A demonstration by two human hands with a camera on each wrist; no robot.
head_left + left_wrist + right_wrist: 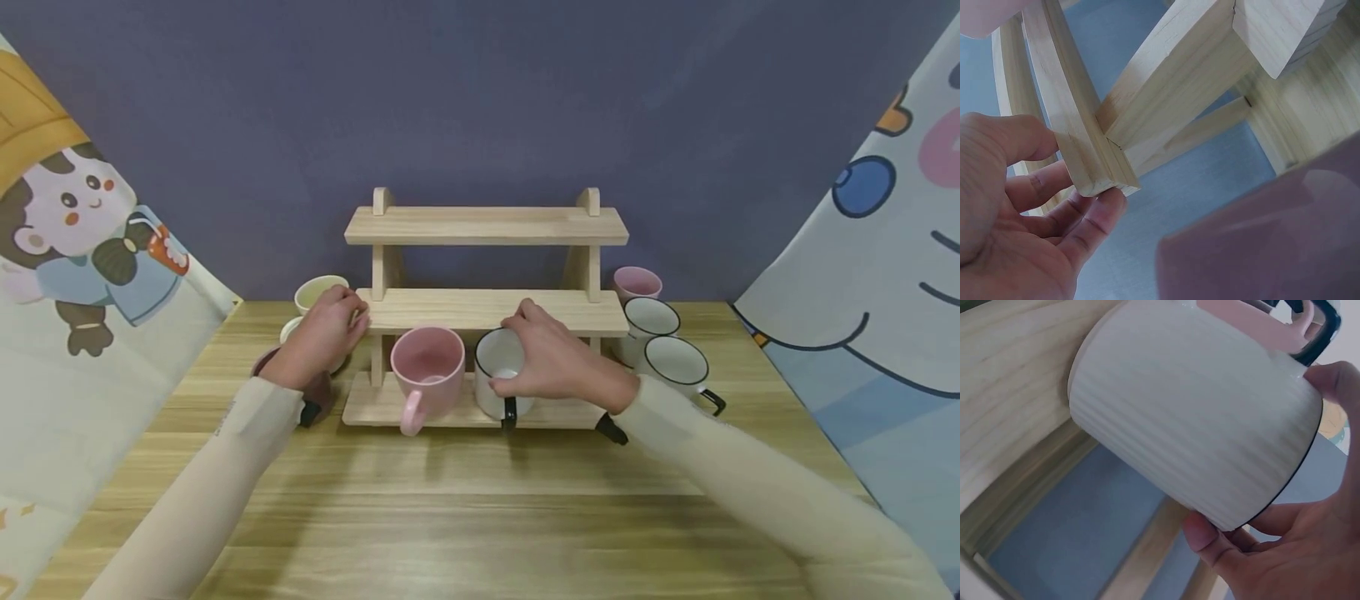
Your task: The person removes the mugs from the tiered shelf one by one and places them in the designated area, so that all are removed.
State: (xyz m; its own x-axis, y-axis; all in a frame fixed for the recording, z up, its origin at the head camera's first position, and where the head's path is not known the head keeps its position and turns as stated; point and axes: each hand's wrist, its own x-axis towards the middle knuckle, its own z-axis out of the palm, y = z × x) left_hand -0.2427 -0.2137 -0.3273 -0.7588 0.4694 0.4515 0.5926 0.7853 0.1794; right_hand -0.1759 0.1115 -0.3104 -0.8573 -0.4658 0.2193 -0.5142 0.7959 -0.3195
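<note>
On the bottom tier of a three-tier wooden shelf (480,227) stands a white mug (489,398) with a black rim and a black handle facing the front. My right hand (558,362) grips this mug near its rim, thumb at the handle side and fingers at the far side. My left hand (324,333) holds the left end of the middle board (1088,140) between thumb and fingers. Just left of the white mug sits a pink mug (429,357), its handle also toward the front, with no hand on it.
Right of the shelf stand white black-rimmed mugs (677,362) and a pink cup (637,282). On the left are a pale yellow cup (309,293) and a dark purplish mug (321,396), partly behind my left arm. The wood-grain tabletop (465,525) extends in front.
</note>
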